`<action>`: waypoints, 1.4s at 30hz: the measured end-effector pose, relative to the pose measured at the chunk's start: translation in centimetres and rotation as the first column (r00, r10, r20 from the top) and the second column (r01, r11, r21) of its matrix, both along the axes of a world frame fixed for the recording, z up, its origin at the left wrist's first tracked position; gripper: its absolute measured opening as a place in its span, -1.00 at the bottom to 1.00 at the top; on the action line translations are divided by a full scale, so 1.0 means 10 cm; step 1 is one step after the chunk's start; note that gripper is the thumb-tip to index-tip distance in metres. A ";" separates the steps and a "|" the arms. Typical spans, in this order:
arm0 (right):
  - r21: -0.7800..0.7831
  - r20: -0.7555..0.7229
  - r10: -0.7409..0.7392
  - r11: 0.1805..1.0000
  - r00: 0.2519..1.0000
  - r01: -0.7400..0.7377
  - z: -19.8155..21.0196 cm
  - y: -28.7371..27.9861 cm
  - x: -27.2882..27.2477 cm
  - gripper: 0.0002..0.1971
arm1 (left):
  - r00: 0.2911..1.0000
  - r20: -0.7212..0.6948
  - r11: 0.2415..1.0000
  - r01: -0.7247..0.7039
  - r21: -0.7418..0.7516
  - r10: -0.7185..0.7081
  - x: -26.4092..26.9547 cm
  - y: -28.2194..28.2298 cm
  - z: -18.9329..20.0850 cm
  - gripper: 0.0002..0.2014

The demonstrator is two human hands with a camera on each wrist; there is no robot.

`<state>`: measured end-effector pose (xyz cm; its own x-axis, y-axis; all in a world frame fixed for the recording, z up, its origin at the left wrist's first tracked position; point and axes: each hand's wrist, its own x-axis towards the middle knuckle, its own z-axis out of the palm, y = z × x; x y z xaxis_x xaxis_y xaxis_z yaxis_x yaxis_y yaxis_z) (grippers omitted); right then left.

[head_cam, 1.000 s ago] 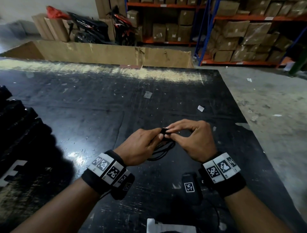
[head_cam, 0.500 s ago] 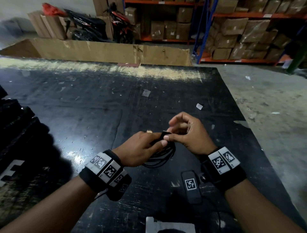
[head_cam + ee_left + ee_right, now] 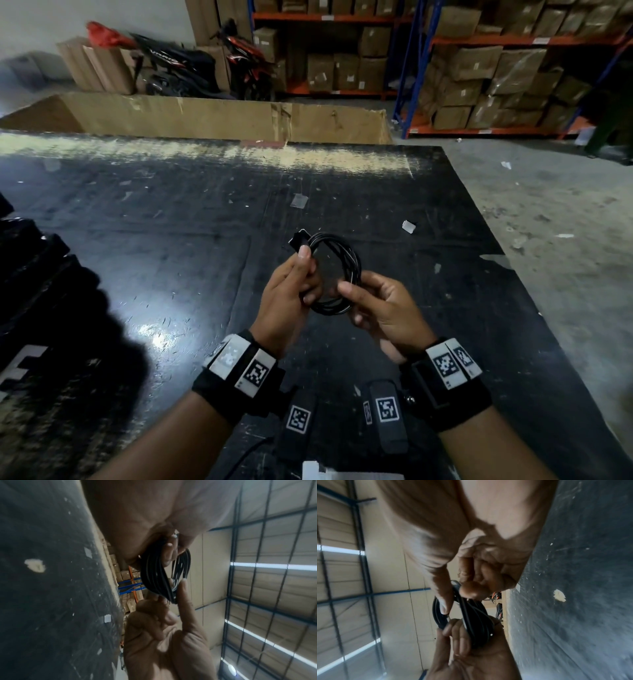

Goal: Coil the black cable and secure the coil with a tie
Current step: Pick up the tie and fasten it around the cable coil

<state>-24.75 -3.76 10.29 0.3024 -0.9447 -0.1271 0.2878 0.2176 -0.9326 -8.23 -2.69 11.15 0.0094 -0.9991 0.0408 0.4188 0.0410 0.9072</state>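
Black cable (image 3: 337, 274) coiled, held upright in the air above black table (image 3: 171, 240), left hand (image 3: 287, 301) fingers curled round coil's left side, thumb up near plug, right hand (image 3: 383, 311) pinching its right side, cardboard sheet (image 3: 205, 116) beyond table

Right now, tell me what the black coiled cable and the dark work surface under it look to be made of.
Black coiled cable: probably rubber or plastic sheathing; thin, bending loops with a slight sheen. Dark work surface: a hard black-coated board, possibly painted wood; glossy glare, scratches, pale worn patches.
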 end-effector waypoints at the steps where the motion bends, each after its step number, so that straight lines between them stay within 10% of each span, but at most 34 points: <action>1: 0.034 0.034 0.006 0.999 0.999 -0.007 0.00 0.01 -0.01 -0.75 | 0.998 -0.055 1.000 -0.007 0.009 0.007 0.00 0.00 -0.03 -0.63; 6: 0.116 0.221 -0.105 0.990 0.970 0.081 0.04 0.06 0.02 -0.74 | 0.961 -0.273 0.998 0.045 0.034 -0.034 -0.02 0.02 -0.04 -0.63; 11: -0.055 0.056 -0.162 0.985 0.985 0.165 0.15 -0.03 -0.07 -0.91 | 0.925 -0.373 0.990 0.114 0.078 -0.077 0.01 0.10 -0.04 -0.66; 17: -0.233 -0.404 0.028 0.963 0.914 -0.133 0.38 -0.15 -0.31 -0.92 | 0.979 0.160 0.990 -0.132 0.048 0.122 0.31 0.03 -0.22 -0.53; 21: -0.202 -0.688 0.169 0.889 0.706 -0.410 0.40 -0.30 -0.35 -0.90 | 0.784 0.621 0.981 0.100 -0.166 0.025 0.42 -0.05 -0.05 -0.55; 25: -0.152 -0.767 0.237 0.835 0.596 -0.529 0.42 -0.42 -0.27 -0.93 | 0.345 0.911 0.917 0.390 0.080 -0.226 0.22 -0.15 0.09 -0.62; 27: -0.159 -0.760 0.234 0.837 0.606 -0.523 0.40 -0.46 -0.26 -0.88 | 0.258 0.941 0.920 0.374 0.113 -0.220 0.16 -0.21 0.08 -0.60; 32: -0.212 -0.636 0.084 0.937 0.767 -0.278 0.21 -0.50 -0.33 -0.52 | 0.423 0.901 0.971 0.237 -0.009 -0.095 0.10 -0.29 -0.08 -0.54; 38: -0.372 -0.364 -0.028 0.921 0.931 -0.118 0.03 -0.54 -0.40 -0.86 | 0.809 0.540 0.972 0.178 0.151 -0.232 -0.02 -0.34 -0.16 -0.60; 42: -0.416 -0.335 -0.035 0.902 0.941 -0.114 -0.09 -0.66 -0.49 -0.92 | 0.852 0.307 0.878 0.303 0.371 -0.423 -0.06 -0.43 -0.09 -0.45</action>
<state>-29.68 -10.31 9.38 0.3523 -0.9176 0.1839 -0.0500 -0.2146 -0.9754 -8.86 -6.99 10.25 -0.3117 -0.8903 -0.3320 -0.0179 -0.3439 0.9389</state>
